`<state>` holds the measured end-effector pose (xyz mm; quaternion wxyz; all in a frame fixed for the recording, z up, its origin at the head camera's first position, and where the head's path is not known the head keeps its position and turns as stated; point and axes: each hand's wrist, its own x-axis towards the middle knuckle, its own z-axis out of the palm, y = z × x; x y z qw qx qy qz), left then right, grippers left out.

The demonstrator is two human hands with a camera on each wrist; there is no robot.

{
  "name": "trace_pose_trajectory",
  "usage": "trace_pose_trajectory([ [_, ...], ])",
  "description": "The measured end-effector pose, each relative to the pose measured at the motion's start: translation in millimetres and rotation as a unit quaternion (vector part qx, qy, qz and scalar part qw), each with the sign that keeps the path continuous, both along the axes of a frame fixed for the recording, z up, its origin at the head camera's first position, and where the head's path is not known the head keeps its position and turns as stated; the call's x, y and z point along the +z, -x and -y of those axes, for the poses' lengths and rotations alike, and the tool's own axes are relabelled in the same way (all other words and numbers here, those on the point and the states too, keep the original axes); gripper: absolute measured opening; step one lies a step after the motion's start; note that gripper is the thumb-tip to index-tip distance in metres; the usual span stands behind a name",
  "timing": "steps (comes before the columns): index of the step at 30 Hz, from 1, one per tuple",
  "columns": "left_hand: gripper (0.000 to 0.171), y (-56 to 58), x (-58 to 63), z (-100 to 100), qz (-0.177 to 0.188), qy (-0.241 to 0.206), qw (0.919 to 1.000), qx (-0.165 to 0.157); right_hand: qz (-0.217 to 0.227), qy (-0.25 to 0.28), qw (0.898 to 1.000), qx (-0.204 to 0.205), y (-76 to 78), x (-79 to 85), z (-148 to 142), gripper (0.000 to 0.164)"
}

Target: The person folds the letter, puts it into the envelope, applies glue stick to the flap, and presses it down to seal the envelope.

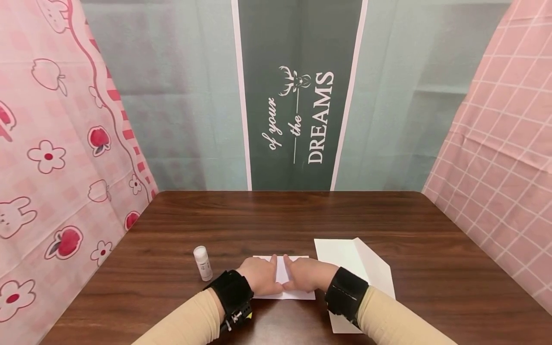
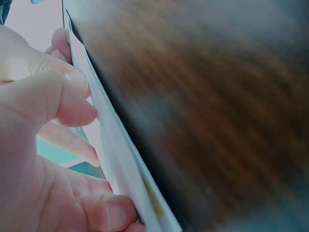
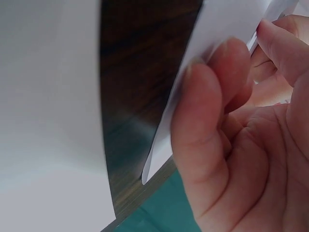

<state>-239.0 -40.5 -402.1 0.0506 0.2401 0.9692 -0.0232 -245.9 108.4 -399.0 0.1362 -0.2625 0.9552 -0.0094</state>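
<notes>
A small folded white paper [image 1: 282,274] lies on the table in front of me, with a crease down its middle. My left hand [image 1: 260,276] presses on its left half and my right hand [image 1: 304,274] on its right half. In the head view the thumbs meet near the paper's front edge, and the index fingers point away from me. In the left wrist view, fingertips rest against the layered paper [image 2: 111,145]. The right wrist view has bent fingers [image 3: 198,116] of the right hand resting on the paper [image 3: 207,29].
To the left of the hands stands a white glue stick [image 1: 203,263] with its cap on. A larger creased white sheet [image 1: 340,253] lies at the right, partly under my right forearm. Curtains hang behind and beside the dark wooden table [image 1: 276,215].
</notes>
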Motion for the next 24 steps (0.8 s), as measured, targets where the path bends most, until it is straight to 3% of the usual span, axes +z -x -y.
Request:
trace_pose_trajectory([
  [24,0.081,-0.3,-1.2,-0.3,0.009,-0.001,0.9999,0.014,-0.003,-0.007,1.000,0.003,-1.6,2.7,1.5,0.076],
])
